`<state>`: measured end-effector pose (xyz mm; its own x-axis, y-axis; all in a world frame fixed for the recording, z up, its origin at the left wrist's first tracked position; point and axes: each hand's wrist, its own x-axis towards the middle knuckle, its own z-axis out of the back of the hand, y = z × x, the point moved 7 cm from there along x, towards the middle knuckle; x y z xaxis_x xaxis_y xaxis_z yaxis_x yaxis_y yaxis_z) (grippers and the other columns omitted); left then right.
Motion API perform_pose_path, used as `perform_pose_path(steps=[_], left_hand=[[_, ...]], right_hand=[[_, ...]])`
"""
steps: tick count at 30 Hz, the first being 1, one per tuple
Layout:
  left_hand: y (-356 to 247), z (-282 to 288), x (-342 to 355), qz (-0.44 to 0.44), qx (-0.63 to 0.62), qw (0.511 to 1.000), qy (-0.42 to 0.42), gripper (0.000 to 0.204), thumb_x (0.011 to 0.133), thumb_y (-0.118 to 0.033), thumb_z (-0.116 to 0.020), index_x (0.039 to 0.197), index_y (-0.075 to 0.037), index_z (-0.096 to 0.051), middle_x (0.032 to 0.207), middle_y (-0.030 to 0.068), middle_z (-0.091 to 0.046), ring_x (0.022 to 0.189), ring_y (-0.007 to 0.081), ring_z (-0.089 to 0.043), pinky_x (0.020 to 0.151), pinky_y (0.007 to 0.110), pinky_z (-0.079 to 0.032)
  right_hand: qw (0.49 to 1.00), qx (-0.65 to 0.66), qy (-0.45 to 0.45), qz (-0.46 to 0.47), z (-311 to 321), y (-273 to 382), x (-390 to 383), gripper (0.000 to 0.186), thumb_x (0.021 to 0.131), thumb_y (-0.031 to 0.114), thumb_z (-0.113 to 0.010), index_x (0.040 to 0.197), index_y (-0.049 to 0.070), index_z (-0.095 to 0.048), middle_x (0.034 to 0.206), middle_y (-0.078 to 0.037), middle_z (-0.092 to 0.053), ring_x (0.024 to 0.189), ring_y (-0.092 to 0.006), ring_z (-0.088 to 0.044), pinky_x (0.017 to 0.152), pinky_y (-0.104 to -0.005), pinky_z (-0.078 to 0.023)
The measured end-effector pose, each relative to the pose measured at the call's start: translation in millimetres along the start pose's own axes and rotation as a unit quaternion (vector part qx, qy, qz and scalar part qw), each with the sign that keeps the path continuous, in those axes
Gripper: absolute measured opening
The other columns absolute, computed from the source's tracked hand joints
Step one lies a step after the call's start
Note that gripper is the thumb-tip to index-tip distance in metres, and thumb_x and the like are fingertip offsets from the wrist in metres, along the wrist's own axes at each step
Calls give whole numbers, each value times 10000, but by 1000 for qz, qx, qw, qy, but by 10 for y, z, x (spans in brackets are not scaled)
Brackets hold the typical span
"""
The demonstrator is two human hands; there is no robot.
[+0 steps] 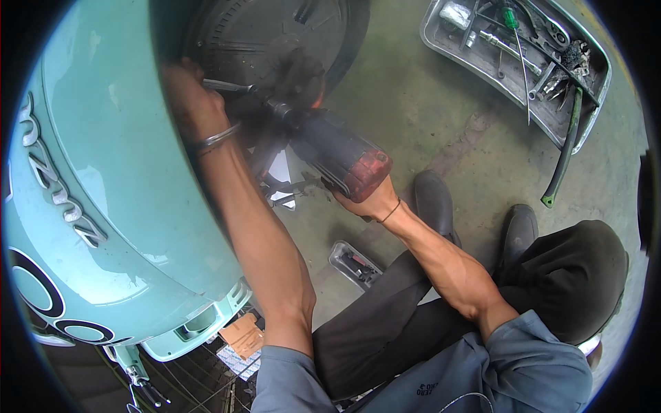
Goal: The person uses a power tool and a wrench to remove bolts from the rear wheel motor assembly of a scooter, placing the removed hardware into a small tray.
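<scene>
At the top left of the head view, my left hand (196, 96) is closed on a chrome wrench (231, 86), partly in shadow beside the mint-green scooter body (117, 138). The wrench reaches to a dark mechanical assembly by a black wheel (268, 34). My right hand (361, 196) grips a black and red power impact tool (337, 155) from below, its fingers mostly hidden behind the tool. The tool's chrome socket end (279, 107) points into that assembly, close to the wrench. What exactly the socket sits on is too dark to make out.
A grey tray (434, 27) of wrenches, a green screwdriver (509, 20) and a long green-tipped bar (561, 162) lies at upper right. A small tray (334, 258) sits below the impact tool. My boots and bent legs are at right; cardboard (241, 334) lies at lower left.
</scene>
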<state>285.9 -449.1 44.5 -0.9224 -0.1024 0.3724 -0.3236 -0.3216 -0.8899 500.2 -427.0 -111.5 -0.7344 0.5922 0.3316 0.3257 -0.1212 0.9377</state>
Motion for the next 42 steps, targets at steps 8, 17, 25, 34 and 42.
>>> perform_pose_path(steps=[8, 17, 25, 34, 42], left_hand=[[41, -47, -4, -9, -4, 1000, -4, 115, 939, -138, -402, 887, -62, -470, 606, 8, -360, 411, 102, -339, 371, 232, -252], [74, -122, -85, 35, 4, 999, 25, 249, 934, -241, -434, 731, -101, -398, 605, -5, -361, 480, 93, -375, 464, 242, -297], [-178, -298, -172, -50, -64, 989, 121, 264, 913, -134, -406, 657, -117, -348, 528, -24, -254, 417, 98, -244, 406, 250, -219], [-622, -455, -920, -94, -20, 982, 160, 340, 953, -214, -531, 647, -87, -457, 563, -6, -361, 517, 109, -373, 500, 249, -285], [-644, -249, -1205, -62, 52, 977, 198, 291, 985, -251, -522, 768, -57, -532, 589, -19, -412, 503, 56, -365, 456, 216, -254]], right_hand=[[989, 79, 64, -105, -35, -204, -14, 250, 661, 104, -719, 866, -1, -620, 716, -167, -632, 607, -339, -616, 592, -347, -503], [971, 149, 70, -171, 51, -224, -36, 392, 648, 130, -744, 1000, -5, -639, 753, -196, -652, 670, -397, -631, 626, -358, -512], [989, 88, 60, -103, 79, -150, -78, 290, 640, 97, -729, 883, 0, -606, 725, -166, -629, 618, -366, -597, 608, -347, -499], [996, 44, 46, -56, 275, -87, -217, 227, 658, 59, -696, 850, 4, -589, 713, -144, -612, 585, -325, -563, 604, -338, -491], [995, 9, 80, -53, 646, -144, -142, 257, 651, 93, -713, 871, 5, -616, 710, -154, -628, 610, -337, -588, 625, -349, -497]])
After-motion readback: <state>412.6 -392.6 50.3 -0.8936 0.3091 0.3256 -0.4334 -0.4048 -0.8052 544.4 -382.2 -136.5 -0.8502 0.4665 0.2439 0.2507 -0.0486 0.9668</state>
